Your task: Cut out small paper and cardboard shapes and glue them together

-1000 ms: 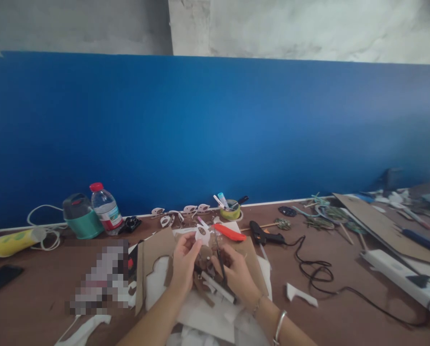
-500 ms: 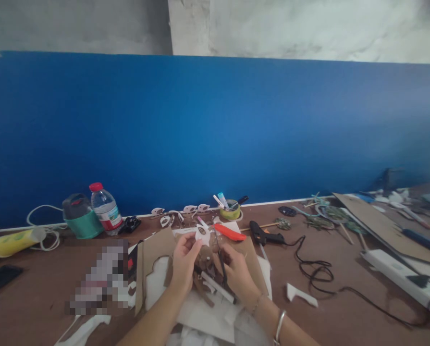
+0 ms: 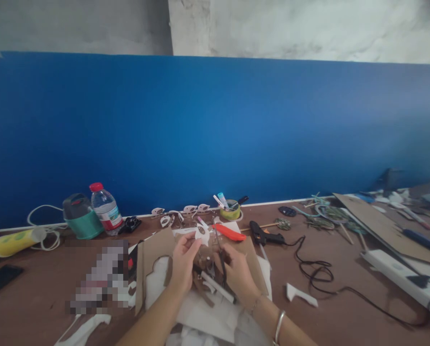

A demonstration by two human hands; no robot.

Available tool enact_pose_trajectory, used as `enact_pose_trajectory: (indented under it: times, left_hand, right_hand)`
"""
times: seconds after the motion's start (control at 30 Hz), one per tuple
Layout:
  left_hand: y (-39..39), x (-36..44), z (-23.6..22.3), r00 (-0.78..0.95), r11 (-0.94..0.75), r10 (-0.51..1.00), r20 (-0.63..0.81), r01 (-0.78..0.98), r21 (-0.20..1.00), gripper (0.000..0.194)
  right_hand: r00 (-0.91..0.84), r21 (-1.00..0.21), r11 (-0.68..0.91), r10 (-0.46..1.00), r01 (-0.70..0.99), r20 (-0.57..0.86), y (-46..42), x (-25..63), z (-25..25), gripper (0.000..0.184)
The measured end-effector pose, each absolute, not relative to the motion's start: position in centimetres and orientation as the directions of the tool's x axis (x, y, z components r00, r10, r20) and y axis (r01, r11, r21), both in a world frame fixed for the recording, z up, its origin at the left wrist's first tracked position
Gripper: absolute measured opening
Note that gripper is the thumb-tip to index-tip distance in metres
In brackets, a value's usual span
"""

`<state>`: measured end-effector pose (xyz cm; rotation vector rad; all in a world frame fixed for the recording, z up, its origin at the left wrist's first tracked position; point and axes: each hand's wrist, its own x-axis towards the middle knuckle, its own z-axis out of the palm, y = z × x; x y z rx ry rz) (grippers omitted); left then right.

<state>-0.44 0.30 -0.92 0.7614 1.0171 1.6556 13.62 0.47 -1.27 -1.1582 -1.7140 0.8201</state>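
Note:
Between the thumb and fingers of my left hand (image 3: 183,257) is a small white paper cutout (image 3: 202,235) with a dark patterned oval on it. My right hand (image 3: 236,269) is closed around dark-handled scissors (image 3: 222,262), whose thin blades point up and away, just right of the cutout and apart from it. Below both hands, a white-barrelled marker (image 3: 217,287) lies among brown and white scraps. An orange utility knife (image 3: 229,232) rests just beyond my right hand. Several similar white cutouts (image 3: 190,209) lie along the back edge.
A black glue gun (image 3: 265,235) with its cord lies to the right, near a white power strip (image 3: 404,278). Cardboard (image 3: 153,250) and white paper lie under my hands. A red-capped bottle (image 3: 106,211) stands back left; a tape roll (image 3: 229,211) holds pens.
The cutout in my left hand has tilted and shifted very slightly. The scissors in my right hand have moved only a little; everything else stays put.

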Motion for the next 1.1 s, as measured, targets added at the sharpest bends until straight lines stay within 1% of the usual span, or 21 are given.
enact_pose_trajectory:
  times: [0.13,0.2,0.27,0.33,0.4,0.5,0.6,0.67,0.77,0.87,0.97,1.03,1.1]
  left_hand:
    - [0.4,-0.5,-1.1,-0.326,-0.164,0.945,0.026,-0.403,0.9,0.038]
    - [0.5,-0.6,-1.3,-0.34,-0.181,0.94,0.037,-0.402,0.898,0.038]
    - [0.6,-0.7,-1.5,-0.34,-0.189,0.939,0.045,-0.406,0.894,0.037]
    - [0.6,-0.7,-1.7,-0.335,-0.194,0.941,0.051,-0.41,0.891,0.036]
    - [0.7,-0.7,-1.7,-0.335,-0.2,0.941,0.056,-0.413,0.889,0.039]
    - [0.8,-0.7,-1.8,-0.355,-0.218,0.932,0.071,-0.392,0.894,0.038]
    - [0.7,-0.7,-1.6,-0.359,-0.214,0.93,0.076,-0.363,0.907,0.031]
    - [0.6,-0.6,-1.5,-0.355,-0.203,0.932,0.067,-0.362,0.91,0.029]
    - [0.6,-0.6,-1.4,-0.331,-0.182,0.942,0.049,-0.383,0.905,0.029]
    - [0.6,-0.7,-1.6,-0.322,-0.167,0.946,0.033,-0.397,0.903,0.031]
    - [0.8,-0.8,-1.9,-0.352,-0.177,0.935,0.035,-0.38,0.908,0.034]
    - [0.9,-0.9,-2.1,-0.365,-0.183,0.93,0.039,-0.368,0.912,0.037]
    - [0.9,-0.9,-2.2,-0.373,-0.188,0.927,0.043,-0.361,0.913,0.038]
  right_hand:
    - [-0.135,-0.912,0.326,0.944,0.249,0.301,0.5,13.6,-1.5,0.015]
    - [-0.092,-0.937,0.299,0.954,0.18,0.287,0.6,13.8,-1.5,0.025]
    - [-0.06,-0.952,0.262,0.965,0.156,0.256,0.8,14.2,-1.3,0.032]
    - [-0.055,-0.942,0.246,0.969,0.229,0.24,1.1,14.9,-0.9,0.029]
    - [-0.061,-0.882,0.257,0.965,0.395,0.254,1.4,15.5,-0.5,0.023]
    - [-0.045,-0.714,0.241,0.959,0.658,0.281,1.6,16.2,-0.2,0.018]
    - [-0.048,-0.572,0.228,0.949,0.788,0.313,1.7,16.4,-0.3,0.02]
    - [-0.062,-0.521,0.229,0.946,0.822,0.319,1.7,16.3,-0.4,0.021]
    - [-0.075,-0.474,0.211,0.954,0.855,0.29,1.7,16.4,-0.4,0.021]
    - [-0.114,-0.441,0.223,0.959,0.869,0.26,1.7,16.5,-0.1,0.022]
    - [-0.171,-0.428,0.257,0.958,0.866,0.23,1.7,16.6,0.1,0.021]
    - [-0.207,-0.435,0.288,0.952,0.853,0.225,1.6,16.6,0.2,0.026]
    - [-0.241,-0.438,0.332,0.938,0.835,0.25,1.5,16.5,0.3,0.036]
